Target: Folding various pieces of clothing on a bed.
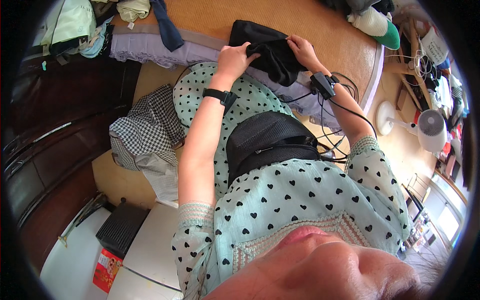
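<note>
A black cloth garment (275, 60) is stretched between my two hands over the near edge of the bed mat (210, 18). My left hand (233, 63) pinches its left side between thumb and fingers. At the upper right of the fabric, my right hand (301, 50) grips the edge. Part of the cloth lies flat on the mat behind my hands, and a bunched part hangs down over the bed's front. Its exact kind of garment cannot be told. I wear a black strap on my left wrist and a black device with a cable on my right.
A navy cloth strip (167, 28) and folded clothes (71, 26) lie at the left. A green and white textile item (377, 28) is on the right. Black cables (324, 123) hang beside me. A white fan (431, 129) and a houndstooth cloth (150, 123) flank me.
</note>
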Tool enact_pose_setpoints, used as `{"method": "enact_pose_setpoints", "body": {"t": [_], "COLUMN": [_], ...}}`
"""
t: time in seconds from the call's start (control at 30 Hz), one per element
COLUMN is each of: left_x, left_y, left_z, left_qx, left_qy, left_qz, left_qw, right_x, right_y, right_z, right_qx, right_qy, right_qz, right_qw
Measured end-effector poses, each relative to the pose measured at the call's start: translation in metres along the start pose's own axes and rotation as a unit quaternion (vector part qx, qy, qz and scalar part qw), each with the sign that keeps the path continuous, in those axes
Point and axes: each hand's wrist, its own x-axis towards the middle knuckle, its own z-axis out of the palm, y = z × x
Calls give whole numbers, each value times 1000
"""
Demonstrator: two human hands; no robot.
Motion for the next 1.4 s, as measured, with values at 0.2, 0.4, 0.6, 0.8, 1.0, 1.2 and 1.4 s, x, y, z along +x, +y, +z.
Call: {"method": "enact_pose_setpoints", "body": {"t": [0.2,0.4,0.6,0.8,1.0,1.2,1.4], "left_x": [15,29,33,45,61,64,62], "left_y": [22,19,17,21,23,24,16], "left_z": [6,24,34,48,35,29,39], "left_qx": [-1,-82,-42,34,42,40,25], "left_qy": [66,136,69,77,-4,-48,-31], "left_qz": [30,125,19,-32,-112,-146,-127], "left_qw": [997,979,997,996,993,987,991], "right_x": [4,1,-6,-6,-3,0,2], "right_y": [-1,-8,-8,-52,-69,-65,-38], "right_z": [4,4,3,-17,-26,-14,-5], "right_qx": [-8,30,118,104,-102,-101,71], "right_qy": [-23,-33,15,94,97,74,5], "right_qz": [31,42,43,-1,-191,-230,-60], "right_qw": [999,998,992,990,972,965,996]}}
